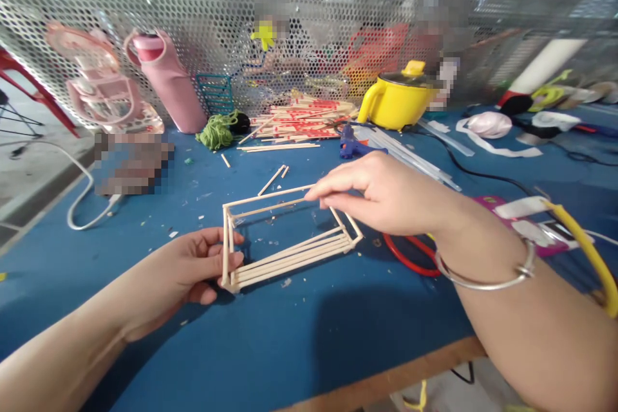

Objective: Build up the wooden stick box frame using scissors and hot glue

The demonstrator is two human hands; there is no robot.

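Note:
A small box-shaped frame of thin wooden sticks (294, 260) is in the middle of the view, its near lower side made of several sticks lying side by side. My left hand (200, 265) is closed on the frame's left end, thumb in front and fingers behind the upright sticks. At the far right upper corner, my right hand (381, 192) pinches the end of the top stick between thumb and fingers. The hand covers that corner. Short cut stick pieces (271, 180) lie on the table just behind the frame.
Behind are a pile of wooden sticks (304, 119), green yarn (216, 132), a blue glue gun (355, 143), clear glue sticks (410, 154), a yellow pot (398, 100) and a pink bottle (171, 87). Red-handled scissors (410, 261) lie under my right forearm. A mesh panel (212, 6) stands behind the table.

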